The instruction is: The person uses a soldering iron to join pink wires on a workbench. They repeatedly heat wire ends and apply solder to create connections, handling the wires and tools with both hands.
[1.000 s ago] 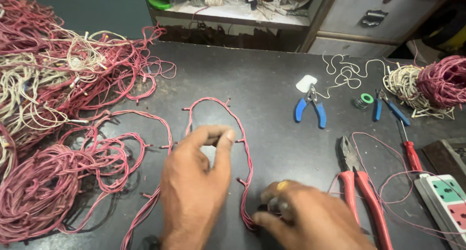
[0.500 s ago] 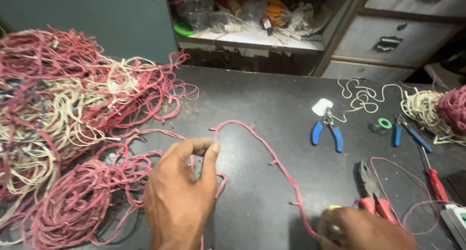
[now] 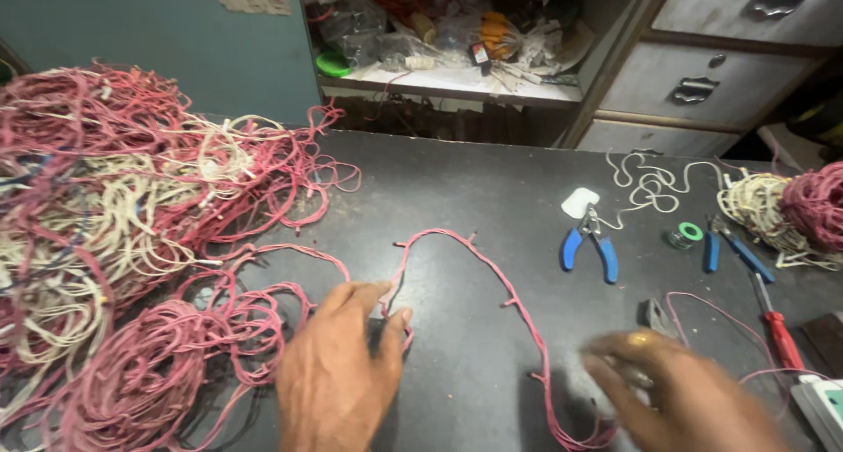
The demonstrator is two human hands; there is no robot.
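Note:
A long red wire (image 3: 492,272) with small stubs along it arcs over the dark tabletop (image 3: 474,188). My left hand (image 3: 338,373) lies flat on the table, its fingertips pressing one end of that arc. My right hand (image 3: 680,390) is blurred at the lower right, just right of the wire's other end, which lies in a small coil (image 3: 580,436). Whether the right hand holds the wire cannot be made out.
Big heaps of red and white wire (image 3: 114,206) fill the left side. Blue-handled pliers (image 3: 590,245), a second blue tool (image 3: 729,250), a green tape roll (image 3: 687,235), a red screwdriver (image 3: 777,333) and a wire bundle (image 3: 790,210) lie at the right. A shelf and drawers stand behind.
The red wire's loop has been drawn out wider to the right. My right hand has moved right and up from the bottom edge; my left hand stays pressed on the wire.

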